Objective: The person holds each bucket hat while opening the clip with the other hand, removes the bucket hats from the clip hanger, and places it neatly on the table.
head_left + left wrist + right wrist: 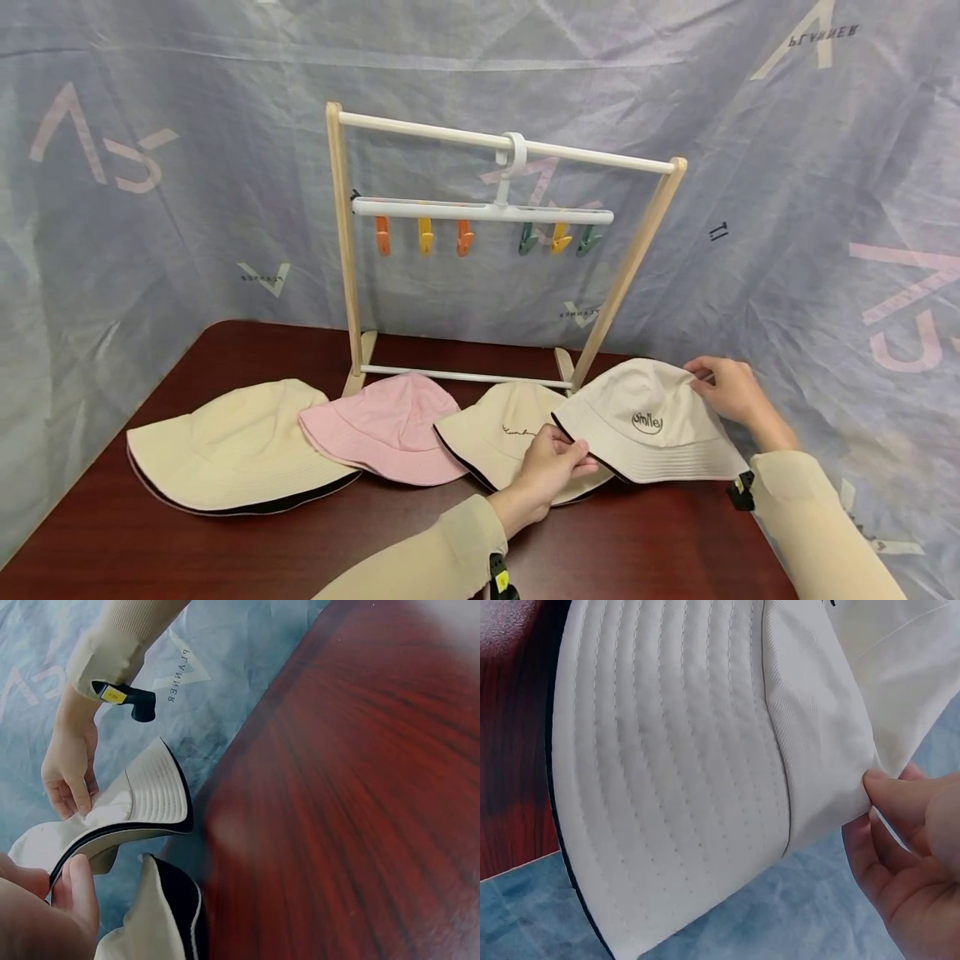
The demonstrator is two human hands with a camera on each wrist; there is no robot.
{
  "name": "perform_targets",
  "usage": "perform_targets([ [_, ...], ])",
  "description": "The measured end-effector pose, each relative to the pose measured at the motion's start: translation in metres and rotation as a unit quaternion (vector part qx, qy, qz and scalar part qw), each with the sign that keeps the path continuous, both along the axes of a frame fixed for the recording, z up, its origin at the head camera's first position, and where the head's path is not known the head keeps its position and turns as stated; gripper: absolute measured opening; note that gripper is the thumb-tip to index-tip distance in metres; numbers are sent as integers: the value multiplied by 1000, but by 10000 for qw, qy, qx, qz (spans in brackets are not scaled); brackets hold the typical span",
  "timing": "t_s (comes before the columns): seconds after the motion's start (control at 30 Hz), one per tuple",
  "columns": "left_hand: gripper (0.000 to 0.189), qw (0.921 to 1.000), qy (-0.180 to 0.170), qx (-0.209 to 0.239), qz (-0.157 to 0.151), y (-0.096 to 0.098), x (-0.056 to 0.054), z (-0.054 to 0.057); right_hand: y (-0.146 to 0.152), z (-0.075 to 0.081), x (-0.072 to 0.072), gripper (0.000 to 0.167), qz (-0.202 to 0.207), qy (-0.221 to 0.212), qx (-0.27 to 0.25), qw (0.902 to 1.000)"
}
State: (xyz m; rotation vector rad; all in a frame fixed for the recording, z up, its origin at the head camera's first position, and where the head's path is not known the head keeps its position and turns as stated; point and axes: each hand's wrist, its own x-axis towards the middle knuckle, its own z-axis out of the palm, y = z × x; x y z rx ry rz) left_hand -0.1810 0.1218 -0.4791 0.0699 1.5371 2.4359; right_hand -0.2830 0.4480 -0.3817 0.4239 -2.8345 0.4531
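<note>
Both hands hold a white bucket hat [637, 417] with "smile" lettering and a dark lining, at the right of the row in the head view. My left hand [551, 467] pinches the left edge of its brim between thumb and fingers. On the other side, my right hand [731, 387] pinches the crown, a fold of white cloth [825, 750] gathered at the fingertips in the right wrist view. The hat is tilted, and its brim overlaps a cream bucket hat [495, 417] with small script. In the left wrist view the white hat's brim [157, 787] stands above the table edge.
A pink bucket hat [397, 433] and a larger cream bucket hat [240, 442] lie further left on the dark red table [300, 550]. Behind them stands a wooden rack [348, 250]. From its bar hangs a white hanger [480, 212] with several coloured clips [425, 237].
</note>
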Motion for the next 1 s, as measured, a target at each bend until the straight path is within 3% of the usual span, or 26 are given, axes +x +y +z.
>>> perform_targets([
  [0.33,17,9996,-240,139,-39,11,3,-8,4,-18,-6,19,-98,-12,-9,10000],
  [1.0,13,9978,-531,-338,-229,8,2,-18,-14,-71,-21,17,-825,453,-373,9949],
])
